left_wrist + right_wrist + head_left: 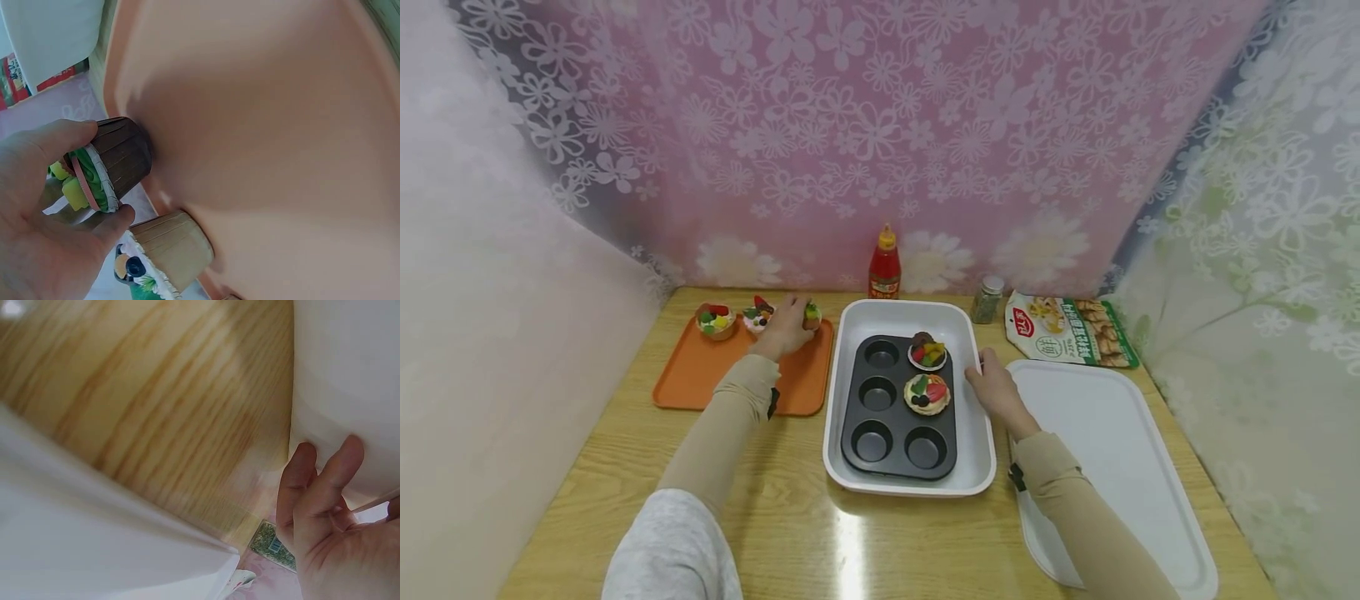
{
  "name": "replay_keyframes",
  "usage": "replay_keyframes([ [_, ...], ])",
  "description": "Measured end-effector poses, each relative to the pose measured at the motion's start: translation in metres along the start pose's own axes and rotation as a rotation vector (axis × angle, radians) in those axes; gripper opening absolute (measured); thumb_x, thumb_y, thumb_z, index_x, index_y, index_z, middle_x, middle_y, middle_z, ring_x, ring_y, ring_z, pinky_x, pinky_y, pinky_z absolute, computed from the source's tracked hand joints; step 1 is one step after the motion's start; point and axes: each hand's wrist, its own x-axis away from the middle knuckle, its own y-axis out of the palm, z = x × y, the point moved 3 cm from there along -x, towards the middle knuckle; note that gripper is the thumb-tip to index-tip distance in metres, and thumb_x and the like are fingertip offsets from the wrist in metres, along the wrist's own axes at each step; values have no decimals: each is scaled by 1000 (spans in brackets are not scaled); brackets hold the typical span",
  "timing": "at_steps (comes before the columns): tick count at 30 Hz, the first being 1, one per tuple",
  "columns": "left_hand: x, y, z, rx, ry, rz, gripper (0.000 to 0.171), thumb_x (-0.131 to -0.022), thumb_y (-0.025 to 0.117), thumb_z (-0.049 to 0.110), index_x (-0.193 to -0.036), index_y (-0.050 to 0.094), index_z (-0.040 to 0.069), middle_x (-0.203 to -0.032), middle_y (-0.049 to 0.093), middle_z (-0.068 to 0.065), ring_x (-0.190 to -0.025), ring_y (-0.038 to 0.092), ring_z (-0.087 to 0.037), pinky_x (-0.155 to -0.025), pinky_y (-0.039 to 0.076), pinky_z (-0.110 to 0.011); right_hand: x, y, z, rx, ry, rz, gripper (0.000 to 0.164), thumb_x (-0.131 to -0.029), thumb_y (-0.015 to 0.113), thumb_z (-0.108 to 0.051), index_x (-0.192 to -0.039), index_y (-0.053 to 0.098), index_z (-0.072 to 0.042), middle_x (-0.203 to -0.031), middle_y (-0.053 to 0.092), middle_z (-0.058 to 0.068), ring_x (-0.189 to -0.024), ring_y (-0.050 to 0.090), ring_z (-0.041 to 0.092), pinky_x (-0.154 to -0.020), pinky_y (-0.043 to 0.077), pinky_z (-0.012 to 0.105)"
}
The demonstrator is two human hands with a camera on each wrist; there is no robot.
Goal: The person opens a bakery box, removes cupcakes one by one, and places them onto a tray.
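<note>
Head view: A person's left hand (786,327) held a cake (812,313) at the far right of an orange tray (692,375), with a left cake (715,322) and a middle cake (757,315) beyond it to the left. Just right of the tray stood a white tub (975,442) with a muffin tin (901,417) inside, a far cake (927,353) and a near cake (927,395) filling two cups of its right row. The right hand (998,392) gripped the tub's right edge.

Left wrist view: Thumb and fingers, spread only as wide as the cake, pinched the pleated brown cup (125,156) near its white frill. Whether its base touched the tray could not be told. The cake looked light, the cup fairly stiff and perhaps a little slippery; the yellow and green topping (76,190) seemed the fragile part, making the cup's sides the safer hold.

Right wrist view: Two bent fingertips met the tub's outer wall, the thumb mostly out of frame at the rim. The wall appeared smooth and stiff, best taken by its edge. A jar (272,545) stood beyond the hand.
</note>
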Motion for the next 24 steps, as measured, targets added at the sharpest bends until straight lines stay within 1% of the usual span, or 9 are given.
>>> replay_keyframes([
  [3, 1, 1, -1, 8, 0, -1, 72, -102, 68, 9, -164, 32, 6, -165, 29, -25, -146, 43, -46, -116, 44, -59, 0, 1, 0, 0, -5, 2, 38, -110, 45, -26, -139, 44, -2, -133, 60, 25, -118, 63, 39, -93, 55, 51],
  [8, 2, 7, -6, 20, 1, -5, 71, -103, 67, 8, -164, 31, 5, -165, 29, -26, -146, 42, -46, -116, 44, -59, 4, 1, 0, 0, 5, -7, 38, -110, 45, -26, -138, 44, -2, -131, 61, 25, -119, 63, 39, -95, 56, 52],
  [12, -1, 10, -6, 28, 14, -10, 71, -104, 65, 7, -165, 29, 4, -165, 28, -27, -147, 42, -46, -116, 45, -58, 6, -1, -2, -3, 4, -5, 37, -110, 45, -26, -138, 44, -2, -132, 61, 26, -119, 64, 39, -95, 57, 53],
  [16, -5, 10, -6, 46, 19, -25, 71, -105, 62, 6, -166, 26, 3, -165, 27, -26, -147, 42, -45, -115, 46, -57, 7, -2, -4, -4, -4, 8, 34, -110, 45, -26, -135, 45, -2, -129, 62, 26, -116, 65, 38, -91, 58, 51],
  [20, -6, 12, -5, 62, 12, -45, 72, -105, 61, 5, -167, 23, 5, -165, 28, -25, -146, 45, -44, -114, 47, -56, 6, -1, -3, 3, -1, 17, 32, -109, 46, -25, -133, 46, -3, -125, 63, 24, -110, 65, 35, -86, 57, 48],
  [22, -7, 13, -5, 57, 13, -40, 74, -105, 62, 5, -167, 22, 7, -166, 28, -26, -145, 46, -45, -114, 47, -56, 6, 0, -2, 9, -10, 22, 33, -108, 46, -24, -133, 46, -2, -124, 63, 25, -109, 65, 35, -86, 57, 48],
  [24, -8, 13, -5, 67, 17, -26, 75, -104, 63, 3, -167, 22, 8, -166, 27, -26, -144, 48, -45, -113, 48, -56, 5, 1, 0, 12, -17, 31, 34, -108, 46, -24, -133, 46, -2, -127, 63, 26, -111, 65, 37, -88, 57, 50],
])
